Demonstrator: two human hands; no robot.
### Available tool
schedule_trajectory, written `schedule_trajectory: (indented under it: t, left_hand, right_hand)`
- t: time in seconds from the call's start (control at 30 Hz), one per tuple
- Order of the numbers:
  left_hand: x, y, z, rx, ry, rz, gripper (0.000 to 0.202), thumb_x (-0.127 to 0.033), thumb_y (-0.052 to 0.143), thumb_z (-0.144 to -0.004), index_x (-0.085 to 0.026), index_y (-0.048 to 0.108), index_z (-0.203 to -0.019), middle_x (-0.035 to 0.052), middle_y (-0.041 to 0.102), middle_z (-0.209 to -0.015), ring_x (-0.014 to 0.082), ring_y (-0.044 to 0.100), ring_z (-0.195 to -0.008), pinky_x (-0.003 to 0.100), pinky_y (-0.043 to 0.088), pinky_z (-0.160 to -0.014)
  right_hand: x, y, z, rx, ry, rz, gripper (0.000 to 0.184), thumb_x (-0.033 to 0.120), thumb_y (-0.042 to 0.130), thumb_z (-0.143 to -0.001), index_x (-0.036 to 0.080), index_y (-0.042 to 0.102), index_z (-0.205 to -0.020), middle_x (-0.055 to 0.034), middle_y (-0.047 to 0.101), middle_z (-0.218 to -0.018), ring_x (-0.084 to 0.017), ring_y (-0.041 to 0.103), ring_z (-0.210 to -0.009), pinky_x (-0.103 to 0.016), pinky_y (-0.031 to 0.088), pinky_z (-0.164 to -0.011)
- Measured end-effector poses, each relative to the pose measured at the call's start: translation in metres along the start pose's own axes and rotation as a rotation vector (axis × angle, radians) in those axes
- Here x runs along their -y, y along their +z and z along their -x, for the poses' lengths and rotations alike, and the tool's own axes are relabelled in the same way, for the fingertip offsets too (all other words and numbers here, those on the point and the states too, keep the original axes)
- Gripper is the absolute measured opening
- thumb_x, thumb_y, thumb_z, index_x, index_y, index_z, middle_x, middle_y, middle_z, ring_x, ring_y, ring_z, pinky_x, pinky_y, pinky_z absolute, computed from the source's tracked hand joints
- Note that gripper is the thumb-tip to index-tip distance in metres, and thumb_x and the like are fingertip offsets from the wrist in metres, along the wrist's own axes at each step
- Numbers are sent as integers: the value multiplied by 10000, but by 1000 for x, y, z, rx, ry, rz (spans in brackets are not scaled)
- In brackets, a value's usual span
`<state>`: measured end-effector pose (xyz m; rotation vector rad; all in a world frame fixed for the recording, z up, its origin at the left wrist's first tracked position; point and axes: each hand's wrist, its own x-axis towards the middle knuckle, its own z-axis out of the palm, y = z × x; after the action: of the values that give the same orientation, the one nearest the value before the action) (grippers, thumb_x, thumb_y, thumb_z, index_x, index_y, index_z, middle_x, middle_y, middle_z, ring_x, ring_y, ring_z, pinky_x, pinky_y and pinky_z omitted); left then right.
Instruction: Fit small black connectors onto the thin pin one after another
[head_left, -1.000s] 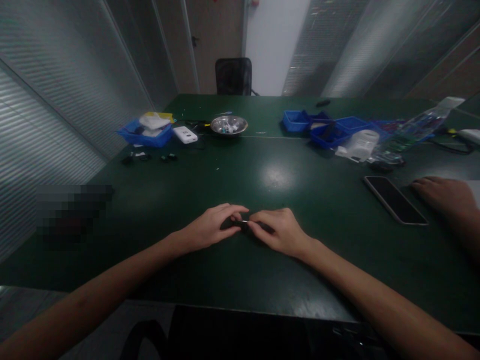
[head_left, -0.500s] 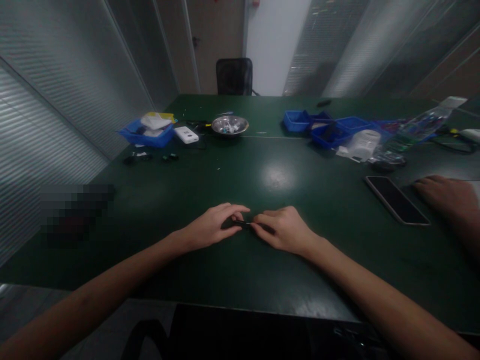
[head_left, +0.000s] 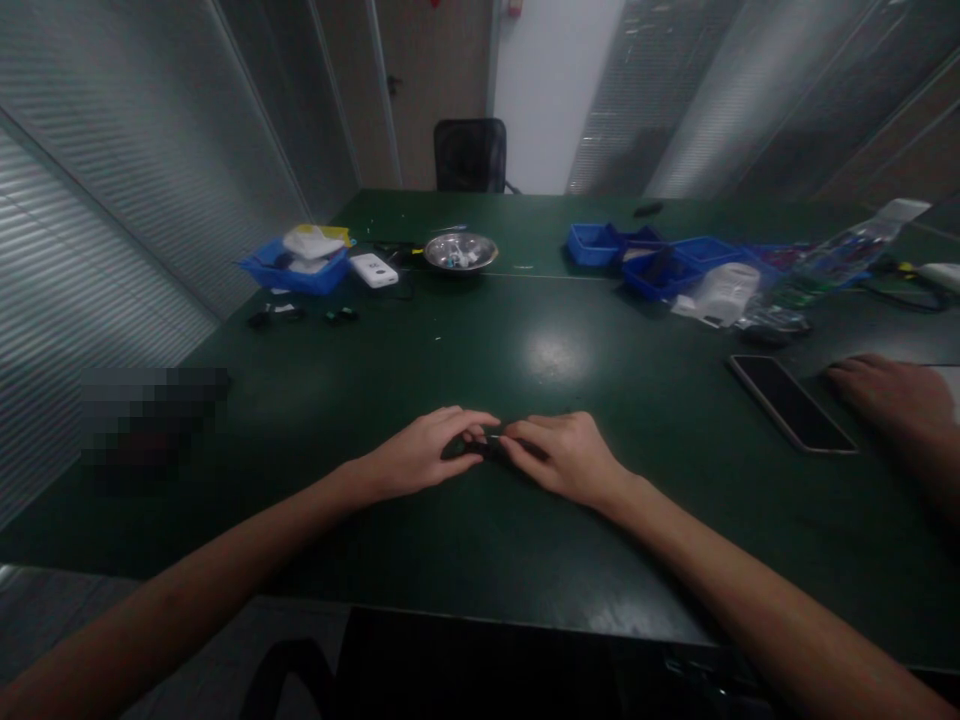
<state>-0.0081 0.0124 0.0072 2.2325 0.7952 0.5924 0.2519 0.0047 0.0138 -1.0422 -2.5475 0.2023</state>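
My left hand (head_left: pixel 431 452) rests on the dark green table (head_left: pixel 450 560), its thumb and fingers curled around a small black piece (head_left: pixel 480 448) whose kind is too small to make out. Close on its right, my right hand (head_left: pixel 566 455) has thumb and forefinger pinched together. A thin, light-coloured sliver shows at those fingertips, against the black piece; the rest of what they hold is hidden. Both hands sit low over the tabletop, fingertips almost meeting.
Another person's hand (head_left: pixel 892 390) lies at the right beside a phone (head_left: pixel 795 402). Farther back are a metal bowl (head_left: pixel 460 268), a white power bank (head_left: pixel 373 270), a blue tray (head_left: pixel 300 280), blue bins (head_left: pixel 592 245), a white roll (head_left: pixel 727 290) and a plastic bottle (head_left: pixel 847 250).
Both hands stay nearly in place. The right fingertips have shifted slightly, and the light sliver between the hands shows at a different tilt, a little higher.
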Motion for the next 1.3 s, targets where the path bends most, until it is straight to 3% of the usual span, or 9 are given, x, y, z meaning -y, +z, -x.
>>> schedule_trajectory:
  t: [0.13,0.23,0.4,0.57,0.67,0.87,1.07,1.2,1.3]
  left_hand:
    - [3,-13,3,103,3,48,524,-186,611,-951,-253,507,-1460,96,649,-1167,195,628,-1058,361,510,-941]
    - [15,-30,5,85,-23,31,523,-176,595,-952,-255,512,-1462,97,668,-1159,191,641,-1027,357,517,-919]
    - [65,-83,18,-66,-216,-89,473,-270,594,-947,-229,559,-1416,94,675,-1175,204,643,-1017,364,516,-908]
    - [129,-149,65,-371,-514,-354,458,-273,674,-907,-210,612,-1357,57,677,-1187,203,630,-1029,320,477,-927]
    - [152,-172,92,-475,-613,-427,450,-251,695,-910,-171,611,-1344,32,670,-1182,182,613,-1013,304,457,-943]
    - [157,-181,104,-496,-668,-457,500,-238,739,-891,-142,596,-1361,21,666,-1164,149,583,-972,254,450,-896]
    - [150,-189,109,-498,-1013,-570,484,-549,699,-874,-153,720,-1150,26,662,-1018,184,580,-871,249,413,-725]
    - [149,-191,105,-495,-1160,-563,311,-453,706,-879,-192,752,-1041,34,691,-970,194,601,-801,263,434,-692]
    - [148,-186,101,-596,-1099,-625,256,-378,687,-896,-177,732,-1048,65,712,-1004,203,633,-836,273,468,-742]
  right_hand:
    - [-6,0,3,2,38,-34,329,388,453,-1036,212,730,-1019,-27,745,-832,-128,661,-676,-262,390,-607]
    - [-10,-1,6,-10,64,-66,334,401,454,-1034,211,730,-1033,-24,746,-832,-124,656,-667,-261,394,-602]
    - [-13,-3,8,-34,77,-102,328,399,461,-1031,219,735,-1041,-11,751,-852,-116,644,-654,-264,408,-612]
    - [-14,-6,10,-38,80,-105,311,393,472,-1030,223,733,-1027,-3,749,-839,-112,632,-632,-259,396,-598]
    - [-13,-7,10,-30,81,-116,306,389,475,-1031,221,730,-1022,3,744,-831,-109,633,-634,-256,396,-602]
    - [-12,-9,11,-11,86,-109,313,397,469,-1032,224,730,-1041,4,738,-836,-109,623,-630,-264,397,-606]
    - [-13,-10,11,-10,86,-117,321,393,461,-1033,214,727,-1024,1,729,-812,-107,618,-623,-261,394,-601]
    - [-14,-9,11,-14,84,-105,315,398,469,-1029,213,725,-1020,9,725,-805,-101,609,-612,-259,386,-595]
    - [-14,-8,12,-16,86,-106,312,400,472,-1029,214,723,-1023,14,722,-800,-98,602,-605,-258,383,-594]
